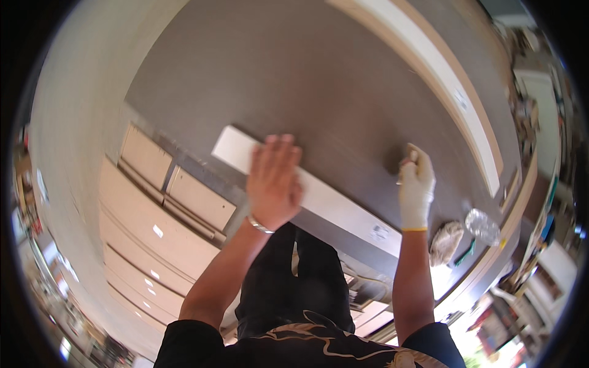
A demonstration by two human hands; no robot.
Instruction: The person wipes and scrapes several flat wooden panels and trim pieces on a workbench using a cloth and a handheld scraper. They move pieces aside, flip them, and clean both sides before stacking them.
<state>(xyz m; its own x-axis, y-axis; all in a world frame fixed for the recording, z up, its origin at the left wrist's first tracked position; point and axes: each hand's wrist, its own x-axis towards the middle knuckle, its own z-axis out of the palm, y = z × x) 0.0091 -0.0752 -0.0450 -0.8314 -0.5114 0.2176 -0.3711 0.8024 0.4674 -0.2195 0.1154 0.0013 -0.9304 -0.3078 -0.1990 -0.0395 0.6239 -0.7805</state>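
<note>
My bare left hand (pixel 274 179) lies flat, fingers together, on a long white strip (pixel 343 210) that rests along the near edge of a large dark grey panel (pixel 294 80). A thin bracelet circles that wrist. My right hand (pixel 416 184), in a white glove, presses a small dark pad or block on the panel's surface to the right of the strip; the pad is mostly hidden under the fingers.
A crumpled cloth (pixel 446 241) and a clear plastic bag (pixel 483 226) lie at the panel's right near edge. A long white-faced board (pixel 454 98) runs along the far right. Beige stacked panels (pixel 159 214) stand below left. Workshop clutter fills the right rim.
</note>
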